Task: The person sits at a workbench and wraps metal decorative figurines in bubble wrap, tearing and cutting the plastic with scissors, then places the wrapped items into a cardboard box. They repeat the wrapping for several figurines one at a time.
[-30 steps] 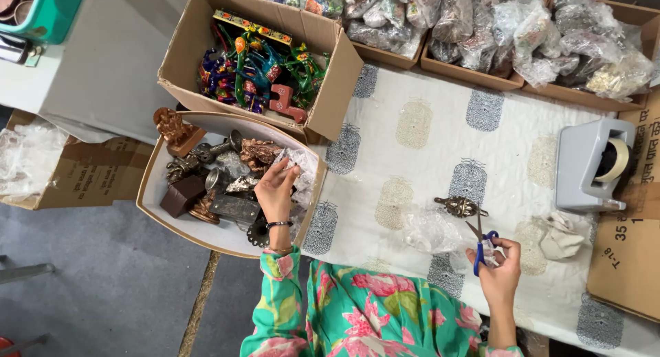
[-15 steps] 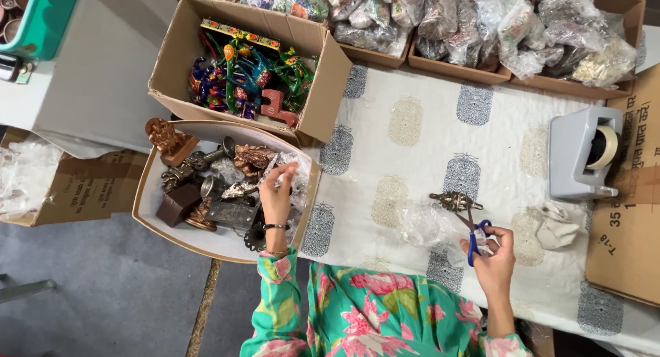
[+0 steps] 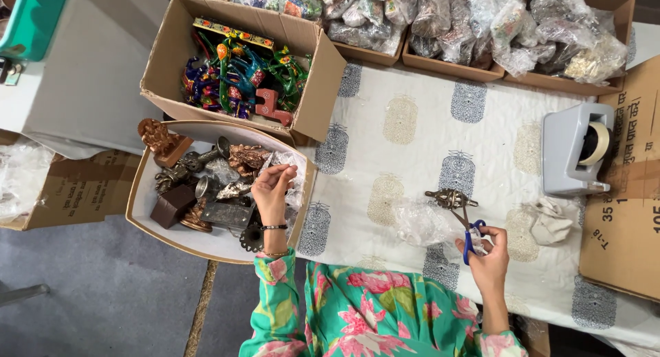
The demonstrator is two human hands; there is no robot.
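Observation:
My left hand (image 3: 272, 191) reaches into a white-lined cardboard box (image 3: 146, 213) of dark metal figurines (image 3: 206, 192), fingers pinched around a clear plastic-wrapped piece (image 3: 282, 163) at the box's right side. My right hand (image 3: 489, 257) rests on the patterned tablecloth (image 3: 412, 123) and grips blue-handled scissors (image 3: 469, 232). The scissor blades point up toward a small brass ornament (image 3: 450, 198). A crumpled clear plastic bag (image 3: 423, 223) lies just left of the scissors.
A cardboard box of colourful painted figures (image 3: 240, 68) sits above the metal-figurine box. Trays of plastic-bagged items (image 3: 495, 24) line the far edge. A grey tape dispenser (image 3: 574, 149), a crumpled white paper (image 3: 550, 219) and a flat carton (image 3: 629, 185) lie at right.
My left hand has curled its fingers onto the wrapped piece in the box. The right hand with the scissors has stayed near the brass ornament.

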